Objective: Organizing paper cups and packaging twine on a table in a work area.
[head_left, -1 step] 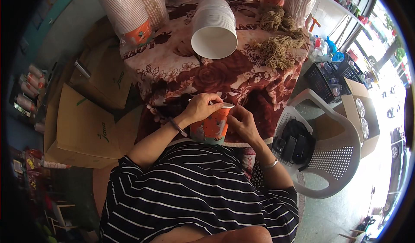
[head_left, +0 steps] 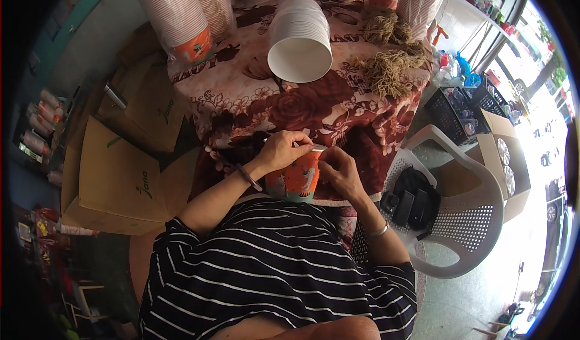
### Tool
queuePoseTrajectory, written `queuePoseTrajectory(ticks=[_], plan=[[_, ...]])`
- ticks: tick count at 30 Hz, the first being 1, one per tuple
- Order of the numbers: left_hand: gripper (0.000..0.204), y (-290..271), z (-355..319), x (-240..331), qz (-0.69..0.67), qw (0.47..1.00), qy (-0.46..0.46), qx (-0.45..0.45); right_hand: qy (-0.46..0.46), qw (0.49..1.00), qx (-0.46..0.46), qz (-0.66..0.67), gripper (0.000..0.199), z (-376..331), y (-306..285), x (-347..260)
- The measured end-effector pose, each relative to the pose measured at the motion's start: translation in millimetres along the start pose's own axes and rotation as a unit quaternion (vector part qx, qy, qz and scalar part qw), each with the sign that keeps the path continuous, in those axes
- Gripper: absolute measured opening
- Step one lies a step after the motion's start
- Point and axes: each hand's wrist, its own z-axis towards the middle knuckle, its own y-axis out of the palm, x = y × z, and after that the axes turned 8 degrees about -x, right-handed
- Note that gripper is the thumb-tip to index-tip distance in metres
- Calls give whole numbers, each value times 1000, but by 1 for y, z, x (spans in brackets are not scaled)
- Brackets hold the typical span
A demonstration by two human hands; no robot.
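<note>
1. Tub of orange-printed paper (head_left: 294,184) sat at the near edge of the table, right in front of the striped shirt (head_left: 266,249), white rim uppermost and teal band at the base; whether it rested on the cloth or was held just clear could not be told.

2. Left hand (head_left: 281,151) lay across the tub's rim, its fingers bent and the thumb and forefinger tips drawn close together there; what, if anything, they pinched was hidden.

3. Right hand (head_left: 340,172) was at the tub's right side, just under the rim, fingers curled in and thumb near forefinger; whether something thin lay between them was too small to tell.

4. By its look, the tub was light and thin-walled, probably smooth enough to slide a little under dry fingers. The rim seemed the stiffest part, the wall likelier to dent or crease under a hard squeeze.

5. The best hold, in my judgement, was a gentle pinch at the rim, or a spread palm low on the wall.

6. Beyond, on the floral tablecloth (head_left: 208,89), lay a nested stack of white tubs (head_left: 299,32), mouth toward the person, with a tan cord bundle (head_left: 389,74) to its right.
</note>
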Motion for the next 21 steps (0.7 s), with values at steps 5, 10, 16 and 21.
queuePoseTrajectory(ticks=[5, 10, 16, 21], plan=[[18, 1, 1, 9, 23, 999, -11, -19, -147, 930, 137, -308, 15, -2, 0, -9], [17, 3, -1, 14, 38, 999, 9, -15, -215, 885, 167, -379, 9, -2, 2, -9], [16, 3, -6, 17, 35, 998, 41, -33, -180, 919, 191, -294, 8, 4, 2, 3], [16, 4, -6, 9, 29, 995, 78, -46, -93, 962, 162, -198, 11, 11, 2, 20]])
